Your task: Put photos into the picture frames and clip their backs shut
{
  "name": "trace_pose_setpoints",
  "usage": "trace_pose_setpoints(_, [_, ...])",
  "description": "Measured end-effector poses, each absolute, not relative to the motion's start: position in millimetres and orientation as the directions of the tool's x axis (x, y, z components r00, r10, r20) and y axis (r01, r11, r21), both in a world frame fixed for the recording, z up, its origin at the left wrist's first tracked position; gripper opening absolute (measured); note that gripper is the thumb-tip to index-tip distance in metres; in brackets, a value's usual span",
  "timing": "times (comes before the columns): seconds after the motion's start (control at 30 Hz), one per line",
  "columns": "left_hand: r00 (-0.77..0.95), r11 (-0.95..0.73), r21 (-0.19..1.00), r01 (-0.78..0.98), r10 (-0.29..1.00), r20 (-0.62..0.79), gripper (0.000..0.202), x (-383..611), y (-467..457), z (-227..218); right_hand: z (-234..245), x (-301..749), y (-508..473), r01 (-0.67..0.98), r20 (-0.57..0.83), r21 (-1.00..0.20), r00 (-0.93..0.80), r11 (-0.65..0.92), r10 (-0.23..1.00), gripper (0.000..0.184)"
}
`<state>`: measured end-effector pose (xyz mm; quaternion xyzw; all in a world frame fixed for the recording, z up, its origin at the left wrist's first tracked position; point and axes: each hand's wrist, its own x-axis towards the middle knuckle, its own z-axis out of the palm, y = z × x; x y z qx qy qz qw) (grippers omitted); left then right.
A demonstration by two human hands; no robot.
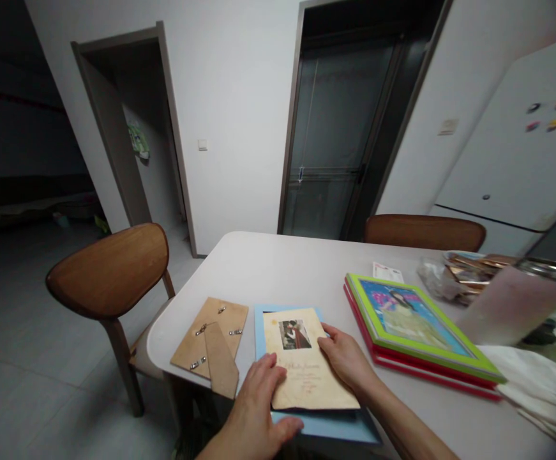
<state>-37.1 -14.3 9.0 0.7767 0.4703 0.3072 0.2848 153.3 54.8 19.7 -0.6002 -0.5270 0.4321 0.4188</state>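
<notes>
A cream card (306, 377) with a small photo at its top lies on a light blue picture frame (261, 326) at the near edge of the white table (297, 262). My left hand (258, 409) rests flat on the card's lower left edge, fingers stretched out. My right hand (347, 361) presses on the card's right edge with fingers extended. To the left of the blue frame lies a brown frame backing board (210, 345) with metal clips and a stand flap.
A stack of frames, green on top of red (416, 332), lies to the right. Beyond it are a frosted jar (517, 303), a bag of wrapped items (459, 271) and white cloth (536, 377). Two wooden chairs (110, 275) stand at the table's left and far sides.
</notes>
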Motion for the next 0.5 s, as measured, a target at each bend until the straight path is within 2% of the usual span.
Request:
trace_pose_setpoints(0.07, [0.434,-0.444,0.655,0.611,0.88,0.193,0.057,-38.7,-14.2,10.1,17.4,150.1,58.2,0.413,-0.008,-0.91,0.094,-0.046,0.996,0.041])
trace_pose_setpoints(0.13, [0.485,-0.49,0.597,0.635,0.855,0.185,0.056,-41.2,-13.3,11.7,15.3,149.7,60.3,0.583,0.082,-0.813,0.094,0.012,0.992,0.039])
trace_pose_setpoints(0.27, [0.599,-0.581,0.531,0.617,0.784,0.162,0.054,-43.7,-11.3,13.7,8.1,149.3,59.8,0.878,0.221,-0.477,0.078,0.038,0.972,0.037])
trace_pose_setpoints(0.37, [0.615,-0.581,0.513,0.632,0.779,0.125,0.049,-39.4,-8.8,13.0,0.5,147.2,59.0,0.965,0.286,-0.259,0.046,0.031,0.957,0.036])
trace_pose_setpoints(0.43, [0.6,-0.564,0.514,0.646,0.792,0.115,0.048,-34.5,-7.4,12.7,-3.8,147.3,59.9,0.979,0.309,-0.195,0.003,0.06,0.951,0.032])
trace_pose_setpoints(0.5, [0.589,-0.551,0.522,0.651,0.8,0.11,0.048,-31.6,-7.4,13.8,-5.6,149.3,61.6,0.98,0.316,-0.181,-0.021,0.082,0.949,0.028])
